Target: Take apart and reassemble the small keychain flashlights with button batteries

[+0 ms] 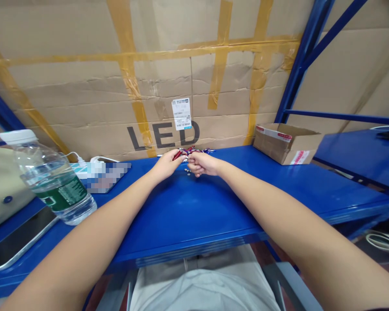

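My left hand [167, 164] is closed around a small shiny red cylinder [178, 154] near the back of the blue shelf top. Close beside it, my right hand [202, 164] has its fingers curled in a pinch, almost touching the left fingertips. Whatever sits in that pinch is too small to make out. Behind both hands lies a pile of small metallic red, purple and blue pieces [208, 150], partly hidden by the fingers. Several tiny silvery bits [187, 171] lie on the blue surface just below the hands.
A water bottle [60, 185], a phone [17, 237] and a white power strip [84, 169] with cables are at left. An open cardboard box [275, 144] stands at the right back. A large taped carton [168, 82] backs the blue tabletop [188, 216].
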`<state>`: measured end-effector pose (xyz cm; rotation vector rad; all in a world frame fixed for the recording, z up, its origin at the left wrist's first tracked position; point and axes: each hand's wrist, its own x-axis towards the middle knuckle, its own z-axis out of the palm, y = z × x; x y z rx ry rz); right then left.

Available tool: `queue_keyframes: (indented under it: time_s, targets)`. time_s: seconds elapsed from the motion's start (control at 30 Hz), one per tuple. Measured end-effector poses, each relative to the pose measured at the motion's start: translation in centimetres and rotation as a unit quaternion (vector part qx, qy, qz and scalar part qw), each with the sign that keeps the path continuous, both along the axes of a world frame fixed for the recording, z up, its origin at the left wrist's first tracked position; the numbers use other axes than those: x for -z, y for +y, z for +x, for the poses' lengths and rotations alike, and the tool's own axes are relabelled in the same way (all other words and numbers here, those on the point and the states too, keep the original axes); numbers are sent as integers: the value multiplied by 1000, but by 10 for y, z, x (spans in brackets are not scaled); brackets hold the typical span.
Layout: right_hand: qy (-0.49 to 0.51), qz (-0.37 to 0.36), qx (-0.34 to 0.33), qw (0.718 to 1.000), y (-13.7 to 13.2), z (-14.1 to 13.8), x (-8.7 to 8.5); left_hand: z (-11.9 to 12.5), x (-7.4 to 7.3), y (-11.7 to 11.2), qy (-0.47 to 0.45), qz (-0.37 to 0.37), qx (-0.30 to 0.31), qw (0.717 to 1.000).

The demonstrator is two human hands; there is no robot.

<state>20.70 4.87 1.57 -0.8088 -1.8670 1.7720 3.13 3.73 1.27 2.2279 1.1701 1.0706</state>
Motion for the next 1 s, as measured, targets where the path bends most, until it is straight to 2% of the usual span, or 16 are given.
queue_keyframes:
  time_s: [0.13,0.27,0.37,0.47,0.6,0.67,0.73,0.8,0.83,0.9,1.0]
  targets:
    - [43,-73,-6,996,2,2,0,4,-1,-2,-45,-25,13,999]
    - [72,-104,2,992,0,3,1,7,-2,-4,-62,-57,-4,996]
    - [72,-113,11,991,-2,3,0,5,1,-2,-67,-54,-1,996]
    - [59,-102,3,993,-4,1,0,-4,5,1,-24,11,10,1000]
    - [40,-78,-24,996,-7,-2,-1,-18,7,3,85,170,8,982]
    - [4,-10,5,1000,-8,-2,-1,-21,6,2,130,220,-10,967]
    - [-52,120,80,988,-9,0,-1,-22,6,2,158,240,-24,958]
    - [-96,267,145,948,-9,3,-1,-22,6,2,165,242,-32,956]
    - [-107,330,156,925,-9,4,-1,-22,6,2,163,239,-35,956]
    - [-114,431,142,884,-6,7,-3,-21,6,2,152,232,-44,960]
    - [-146,533,120,824,-2,8,-5,-19,7,2,135,219,-46,965]
